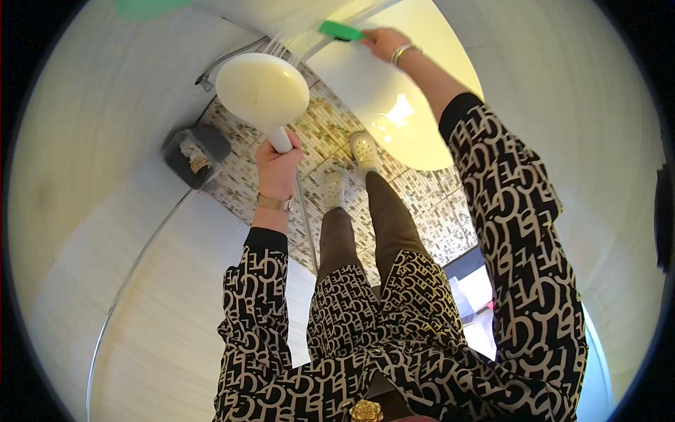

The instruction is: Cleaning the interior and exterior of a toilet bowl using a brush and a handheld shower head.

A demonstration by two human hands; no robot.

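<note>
My left hand point(278, 167) is closed around the handle of a large round white shower head point(257, 91), held out in front of me. Thin streams of water point(283, 43) spray from its far side. A silvery hose point(305, 214) hangs below that hand. Farther right, my right hand point(385, 43) grips a green brush point(340, 31), whose head points left toward the spray. Beneath the right arm lies a big smooth cream-coloured surface point(429, 105) with a rounded edge, like a bathtub, reflecting bright light. The brush's underside is hidden, so I cannot tell whether it touches anything.
A grey waste bin point(184, 169) with crumpled paper stands at the left wall. A dark hose with a small metal sprayer point(204, 83) hangs beyond it. My pale clogs point(363, 150) stand on the mosaic-patterned tiled floor point(246, 179). A blurred green shape point(149, 5) shows at the top left.
</note>
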